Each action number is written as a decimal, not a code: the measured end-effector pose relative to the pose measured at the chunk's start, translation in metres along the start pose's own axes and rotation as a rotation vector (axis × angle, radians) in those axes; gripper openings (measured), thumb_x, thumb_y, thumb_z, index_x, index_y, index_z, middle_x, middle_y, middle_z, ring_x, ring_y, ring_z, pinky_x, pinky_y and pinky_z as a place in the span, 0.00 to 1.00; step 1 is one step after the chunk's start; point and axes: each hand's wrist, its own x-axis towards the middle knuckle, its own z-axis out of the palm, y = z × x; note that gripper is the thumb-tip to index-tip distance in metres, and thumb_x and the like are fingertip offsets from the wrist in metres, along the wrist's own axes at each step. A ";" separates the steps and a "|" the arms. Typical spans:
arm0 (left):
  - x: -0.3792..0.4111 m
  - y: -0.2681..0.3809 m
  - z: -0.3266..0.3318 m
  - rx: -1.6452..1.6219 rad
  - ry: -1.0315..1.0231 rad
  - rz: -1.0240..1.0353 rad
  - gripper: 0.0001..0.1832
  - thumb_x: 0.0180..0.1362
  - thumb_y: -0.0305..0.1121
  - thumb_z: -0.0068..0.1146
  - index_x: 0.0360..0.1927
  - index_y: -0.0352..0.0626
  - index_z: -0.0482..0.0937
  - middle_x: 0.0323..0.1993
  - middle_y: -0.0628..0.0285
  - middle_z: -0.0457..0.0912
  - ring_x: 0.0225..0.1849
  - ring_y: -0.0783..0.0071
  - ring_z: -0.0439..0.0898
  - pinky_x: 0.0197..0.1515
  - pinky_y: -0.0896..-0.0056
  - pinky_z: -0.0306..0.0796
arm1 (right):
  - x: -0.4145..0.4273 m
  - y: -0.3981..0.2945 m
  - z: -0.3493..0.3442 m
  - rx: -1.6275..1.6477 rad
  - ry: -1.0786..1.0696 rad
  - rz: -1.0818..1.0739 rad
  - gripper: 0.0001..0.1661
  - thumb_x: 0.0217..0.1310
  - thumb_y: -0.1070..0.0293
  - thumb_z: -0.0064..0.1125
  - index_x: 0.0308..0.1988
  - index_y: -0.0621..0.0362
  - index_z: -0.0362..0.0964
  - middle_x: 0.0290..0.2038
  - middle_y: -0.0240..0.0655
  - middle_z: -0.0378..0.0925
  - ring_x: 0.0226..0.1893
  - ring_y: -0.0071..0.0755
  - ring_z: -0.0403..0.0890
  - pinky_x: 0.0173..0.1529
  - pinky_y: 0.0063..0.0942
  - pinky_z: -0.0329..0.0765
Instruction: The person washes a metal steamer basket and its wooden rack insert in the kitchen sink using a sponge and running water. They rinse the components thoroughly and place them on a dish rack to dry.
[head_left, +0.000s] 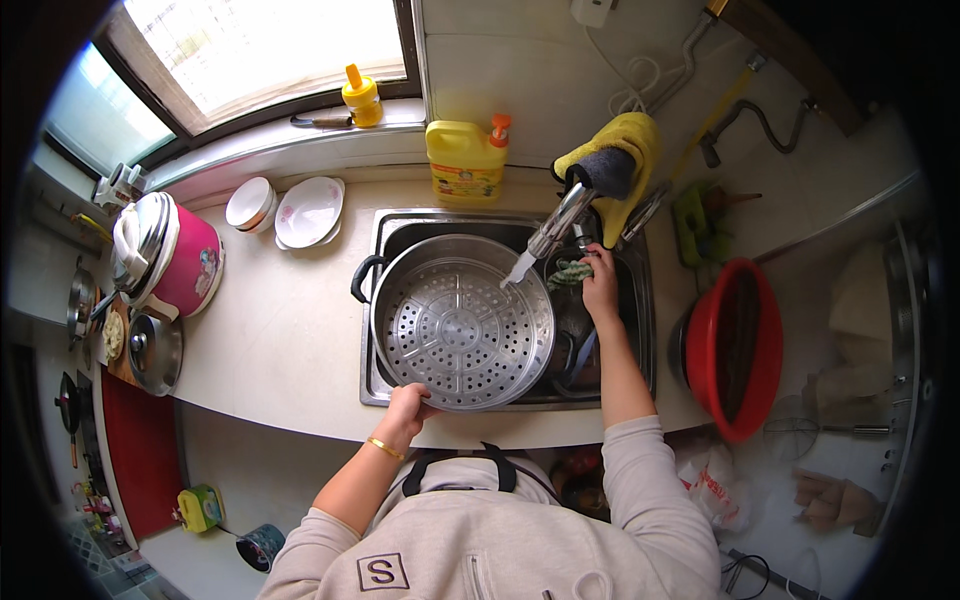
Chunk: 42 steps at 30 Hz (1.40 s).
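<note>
A round metal steamer pan (463, 330) with a perforated bottom rests over the left part of the stainless steel sink (649, 337). My left hand (409, 409) grips its near rim, wrist wearing a gold bracelet. Water runs from the chrome faucet (559, 223) into the pan's right side. My right hand (600, 285) is over the right basin, just below the faucet's base, holding a green-and-white scrubbing cloth (570, 275). Its fingertips are close to the faucet fitting; whether they touch it cannot be told. A black side handle (363, 277) sticks out at the pan's left.
Behind the sink stands a yellow detergent jug (466, 161). A yellow-and-grey towel (630, 150) hangs over the faucet. Plates (310, 213), bowls (250, 204) and a pink rice cooker (180, 259) are on the left counter. A red basin (772, 345) leans at the right.
</note>
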 end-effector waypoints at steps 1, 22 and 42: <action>0.002 -0.001 -0.001 -0.001 -0.006 -0.004 0.16 0.49 0.22 0.42 0.40 0.20 0.67 0.37 0.45 0.76 0.35 0.52 0.79 0.35 0.55 0.78 | -0.002 -0.005 0.001 -0.044 0.053 -0.004 0.15 0.40 0.88 0.43 0.33 0.64 0.68 0.46 0.42 0.67 0.50 0.49 0.68 0.52 0.32 0.66; -0.001 0.001 0.008 0.136 -0.003 0.087 0.14 0.49 0.20 0.41 0.40 0.26 0.69 0.36 0.49 0.76 0.35 0.57 0.79 0.37 0.55 0.78 | -0.072 -0.049 0.198 -0.358 -0.255 0.393 0.19 0.47 0.74 0.56 0.42 0.59 0.64 0.47 0.52 0.64 0.49 0.58 0.65 0.53 0.46 0.63; 0.009 0.011 0.003 0.104 -0.157 0.092 0.37 0.46 0.17 0.39 0.59 0.47 0.39 0.49 0.46 0.64 0.37 0.52 0.78 0.30 0.54 0.80 | -0.057 -0.142 0.192 -0.144 -0.617 -0.808 0.07 0.48 0.68 0.48 0.25 0.51 0.74 0.34 0.31 0.70 0.42 0.36 0.68 0.46 0.30 0.67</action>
